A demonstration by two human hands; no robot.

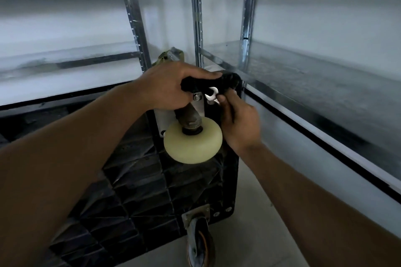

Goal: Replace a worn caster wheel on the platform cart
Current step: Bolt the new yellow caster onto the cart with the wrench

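- Nearest: old caster (200,243) at the near right corner of the platform cart (152,191); grey tyre, orange-brown hub, dull stained fork and plate
- The cart stands tipped up on the floor (256,212), underside to the camera: black moulded plastic, hard, ribbed in a diamond grid
- Middle: cream wheel (193,143), smooth, rounded and clean, on a dark stem with a bright metal plate against the cart's far right corner; likely the replacement, being bolted on
- Right hand (238,121): grip closed round a small bright open-end wrench (211,93), its head just right of a hex nut (197,96) with washer on the plate; cannot tell whether the wrench is seated on a fastener
- Left hand (171,86): grip curled over the cart's black far edge, just above the plate, apparently steadying it
- To do this well: seat the wrench fully on the flats before turning; use short strokes, as the shelf post is close; brace the cart against rocking; tighten the bolts evenly so the plate lies flat
- Far: galvanised steel shelving (303,67) left and right, punched uprights, pale wall behind
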